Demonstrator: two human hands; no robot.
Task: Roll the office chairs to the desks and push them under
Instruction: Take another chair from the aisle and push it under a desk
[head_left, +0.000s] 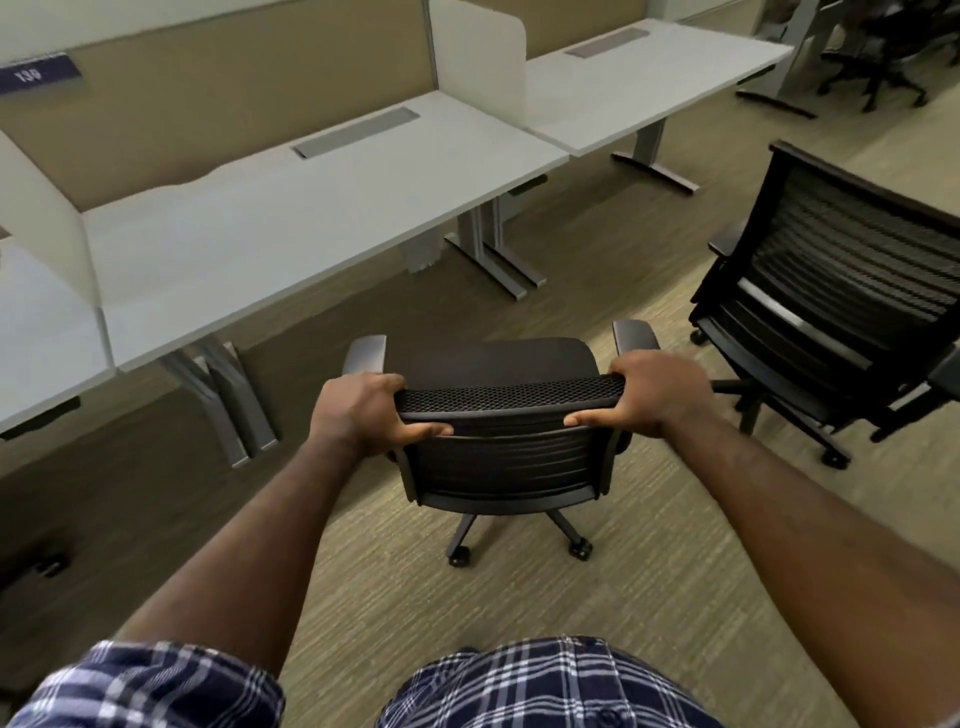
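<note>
A black mesh-backed office chair (506, 457) stands on the carpet directly in front of me, its seat facing the desks. My left hand (363, 413) grips the top left corner of its backrest and my right hand (652, 397) grips the top right corner. The chair sits a short way back from the front edge of the pale grey desk (291, 223). A second black office chair (836, 306) stands to the right, away from the desks, its back turned toward me.
Another grey desk (644, 78) continues the row at the upper right, split off by a white divider panel (478, 57). Grey metal desk legs (498, 249) stand under the desks. More dark chairs (878, 57) sit at the far top right. Open carpet lies around me.
</note>
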